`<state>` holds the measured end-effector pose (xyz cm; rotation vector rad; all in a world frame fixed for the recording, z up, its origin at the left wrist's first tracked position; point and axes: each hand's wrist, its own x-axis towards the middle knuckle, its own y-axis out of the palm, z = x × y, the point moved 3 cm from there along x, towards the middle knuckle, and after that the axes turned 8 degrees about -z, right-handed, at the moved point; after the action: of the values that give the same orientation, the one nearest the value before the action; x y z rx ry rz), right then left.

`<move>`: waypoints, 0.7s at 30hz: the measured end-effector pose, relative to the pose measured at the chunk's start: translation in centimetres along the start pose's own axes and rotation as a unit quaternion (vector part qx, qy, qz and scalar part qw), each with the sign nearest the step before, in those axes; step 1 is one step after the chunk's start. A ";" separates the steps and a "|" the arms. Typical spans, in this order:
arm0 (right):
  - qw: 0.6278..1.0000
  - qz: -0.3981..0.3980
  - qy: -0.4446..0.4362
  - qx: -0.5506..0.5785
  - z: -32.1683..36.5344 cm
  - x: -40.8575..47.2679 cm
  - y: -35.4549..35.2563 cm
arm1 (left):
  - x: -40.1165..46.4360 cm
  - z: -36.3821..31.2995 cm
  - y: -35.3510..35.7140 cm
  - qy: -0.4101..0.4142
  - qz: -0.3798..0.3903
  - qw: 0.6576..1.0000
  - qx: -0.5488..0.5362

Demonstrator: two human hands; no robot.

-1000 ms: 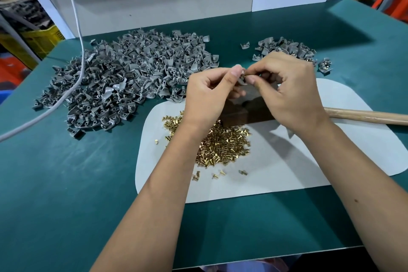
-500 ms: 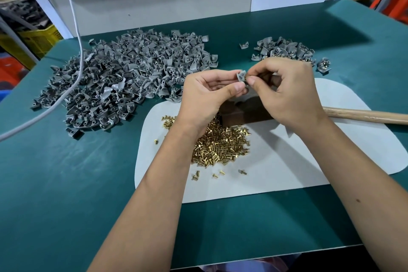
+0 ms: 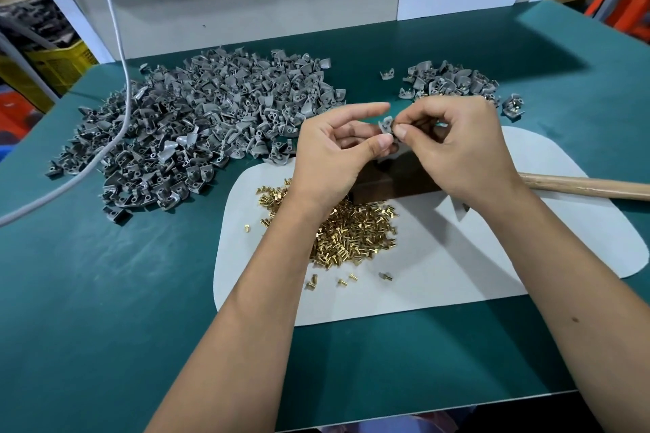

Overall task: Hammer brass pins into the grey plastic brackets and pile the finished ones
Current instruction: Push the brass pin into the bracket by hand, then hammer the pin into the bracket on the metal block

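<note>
Head view: hands (image 3: 394, 148) together pinching a bracket (image 3: 386, 124) over green table (image 3: 105, 292), white mat (image 3: 457, 274).

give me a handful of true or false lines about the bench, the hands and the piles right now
1. Both hands hold one grey bracket above the bench. True: the left hand and right hand pinch it between them.
2. The brass pins lie on the white mat. True.
3. The right hand grips the hammer handle. False: the handle lies on the mat, untouched.
4. The larger bracket pile sits to the person's right. False: it sits to the left; the smaller pile is at the right.
5. The bench top is red. False: it is green.
</note>
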<state>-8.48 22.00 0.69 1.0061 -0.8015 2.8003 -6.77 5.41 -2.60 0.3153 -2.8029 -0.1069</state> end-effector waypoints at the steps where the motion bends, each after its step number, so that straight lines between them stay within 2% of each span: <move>1: 1.000 0.014 0.001 0.004 -0.1 0.1 -0.2 | 0.0 -0.1 0.2 0.013 -0.005 1.000 0.024; 4: 0.998 0.065 0.006 -0.020 -0.9 0.7 -1.7 | -0.3 0.0 0.8 0.054 -0.014 0.991 0.123; 6: 0.991 0.099 0.030 -0.086 -2.1 1.4 -3.0 | -0.2 0.2 0.8 0.065 -0.019 0.980 0.188; 10: 0.937 0.224 0.100 -0.250 -5.2 1.7 -6.1 | 0.4 0.7 0.1 0.025 -0.034 0.973 0.227; 13: 0.908 0.308 0.124 -0.257 -6.0 1.2 -7.2 | 0.3 0.7 -0.1 0.006 -0.034 0.972 0.234; 16: 0.902 0.340 0.123 -0.237 -6.2 0.5 -6.7 | 0.3 0.8 -0.2 -0.014 -0.028 0.975 0.218; 21: 0.893 0.342 0.114 -0.268 -6.5 1.0 -6.6 | 0.2 0.9 -0.1 -0.034 -0.027 0.976 0.213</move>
<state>-11.56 30.79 0.03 0.3203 -2.0590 2.7828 -7.24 5.27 -3.35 0.4936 -2.8645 0.4867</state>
